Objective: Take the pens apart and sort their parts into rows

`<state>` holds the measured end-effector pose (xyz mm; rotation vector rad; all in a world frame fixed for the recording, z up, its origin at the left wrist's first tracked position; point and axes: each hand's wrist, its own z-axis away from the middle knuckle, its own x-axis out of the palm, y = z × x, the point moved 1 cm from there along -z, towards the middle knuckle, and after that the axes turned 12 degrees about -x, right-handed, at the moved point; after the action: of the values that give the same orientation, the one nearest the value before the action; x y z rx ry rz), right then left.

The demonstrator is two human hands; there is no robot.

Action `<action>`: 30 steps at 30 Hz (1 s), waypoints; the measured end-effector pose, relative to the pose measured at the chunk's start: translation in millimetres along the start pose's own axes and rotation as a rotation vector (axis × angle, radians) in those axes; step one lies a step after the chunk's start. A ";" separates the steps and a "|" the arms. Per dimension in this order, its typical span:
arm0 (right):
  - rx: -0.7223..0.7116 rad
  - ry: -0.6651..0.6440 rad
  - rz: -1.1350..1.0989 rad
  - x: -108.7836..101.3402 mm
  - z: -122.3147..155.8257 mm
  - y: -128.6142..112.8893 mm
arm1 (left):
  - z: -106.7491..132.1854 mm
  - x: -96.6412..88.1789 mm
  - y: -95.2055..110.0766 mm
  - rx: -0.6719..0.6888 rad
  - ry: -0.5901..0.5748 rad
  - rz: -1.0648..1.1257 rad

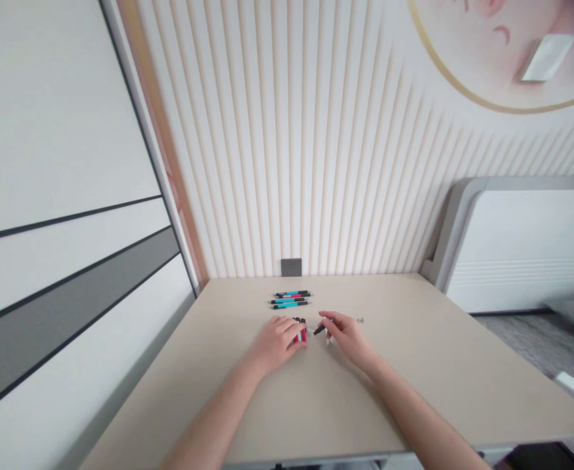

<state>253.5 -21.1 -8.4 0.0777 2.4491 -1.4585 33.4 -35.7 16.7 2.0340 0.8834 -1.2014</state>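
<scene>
My left hand (pixel 278 339) rests on the beige table (pixel 414 365), its fingers curled round a red and black pen part (pixel 301 331). Just to its right, my right hand (pixel 343 334) pinches a small black pen piece (pixel 319 329) between thumb and fingers. The two hands nearly touch. Behind them lie several whole pens (pixel 291 299) in a row, blue and red with black ends. A small metal spring-like piece (pixel 360 320) lies on the table beyond my right hand.
A grey wall socket (pixel 291 267) sits on the ribbed wall right behind the table. A white and grey bed headboard (pixel 522 241) stands at the right. A white panelled wall runs along the table's left edge.
</scene>
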 end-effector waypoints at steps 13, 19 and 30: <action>-0.030 -0.130 0.322 16.2 6.6 -14.5 | -1.1 0.6 0.1 0.023 0.028 -0.051; -0.041 -0.106 0.367 14.4 5.0 -17.0 | -2.2 1.4 -0.4 0.069 0.009 -0.086; -0.215 -0.107 0.289 13.2 7.9 -22.0 | -1.2 4.3 -12.3 0.031 0.072 -0.040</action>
<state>238.4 -40.0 3.2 0.2867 2.3735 -1.0466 25.9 -26.5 11.2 2.1045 0.9498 -1.1763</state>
